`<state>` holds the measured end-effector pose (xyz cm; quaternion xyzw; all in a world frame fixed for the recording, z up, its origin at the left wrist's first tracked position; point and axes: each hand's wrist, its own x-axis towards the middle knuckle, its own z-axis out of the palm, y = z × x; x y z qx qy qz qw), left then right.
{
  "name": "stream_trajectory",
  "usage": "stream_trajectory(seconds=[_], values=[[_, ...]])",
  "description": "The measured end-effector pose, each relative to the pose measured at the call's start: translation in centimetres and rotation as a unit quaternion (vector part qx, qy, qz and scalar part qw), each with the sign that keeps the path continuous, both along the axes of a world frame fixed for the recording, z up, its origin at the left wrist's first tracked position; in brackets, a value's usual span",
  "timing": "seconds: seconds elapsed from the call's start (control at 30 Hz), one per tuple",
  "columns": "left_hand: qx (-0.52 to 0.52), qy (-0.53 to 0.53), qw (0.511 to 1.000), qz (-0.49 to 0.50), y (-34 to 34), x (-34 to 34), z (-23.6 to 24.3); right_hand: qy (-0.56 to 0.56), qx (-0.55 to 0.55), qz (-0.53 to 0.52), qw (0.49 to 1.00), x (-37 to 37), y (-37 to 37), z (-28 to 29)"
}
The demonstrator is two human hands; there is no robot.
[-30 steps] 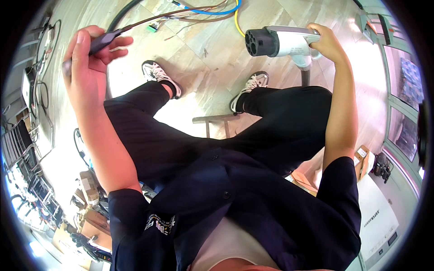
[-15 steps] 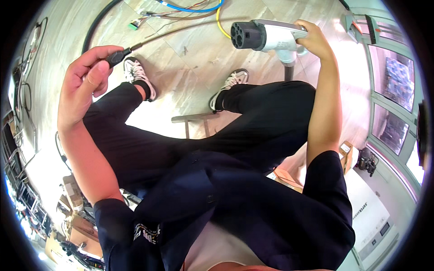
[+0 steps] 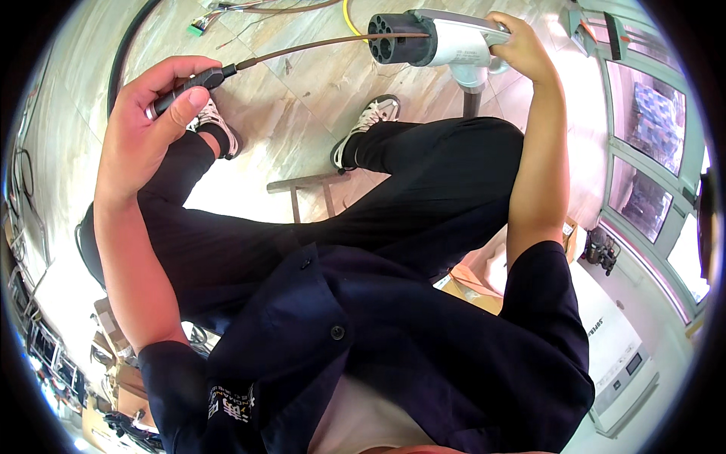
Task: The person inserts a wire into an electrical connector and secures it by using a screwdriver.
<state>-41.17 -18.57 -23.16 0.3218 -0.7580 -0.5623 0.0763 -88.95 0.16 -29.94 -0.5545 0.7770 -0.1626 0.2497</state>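
Observation:
My left hand [image 3: 155,113] is closed round the black handle of a long screwdriver [image 3: 302,47]. The screwdriver's thin brown shaft stretches right, passing in front of the black socket end of a charging gun. White-grey and bulky, the charging gun [image 3: 461,44] is held up by my right hand [image 3: 522,47], whose fingers wrap its rear grip. The shaft's tip overlaps the gun's side near the black collar; whether it touches I cannot tell. A thick dark cable [image 3: 470,104] hangs from the gun's underside.
A green connector [image 3: 197,29] with loose wires lies on the tiled floor. A yellow cable [image 3: 349,17] and a thick black cable [image 3: 121,57] run near it. Between my legs stands a small stool [image 3: 308,183]. A white cabinet [image 3: 605,333] and cardboard boxes [image 3: 476,276] are to the right.
The screwdriver has turned and come nearer, its shaft now plainly across the charging gun's black end. The gun has shifted slightly left and up in the view. Both hands keep their holds.

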Motion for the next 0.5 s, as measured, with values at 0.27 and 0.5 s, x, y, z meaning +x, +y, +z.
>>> stream_trajectory(seconds=[0.27, 0.5], values=[[0.014, 0.014, 1.0, -0.014, -0.4, -0.1, -1.2, -0.001, 0.014, 0.021, 1.0, -0.6, -0.1, 0.0], [0.078, 0.047, 0.996, -0.015, -0.1, 0.0, -2.1, 0.019, 0.004, 0.027, 0.999, 0.3, -0.7, 0.7]])
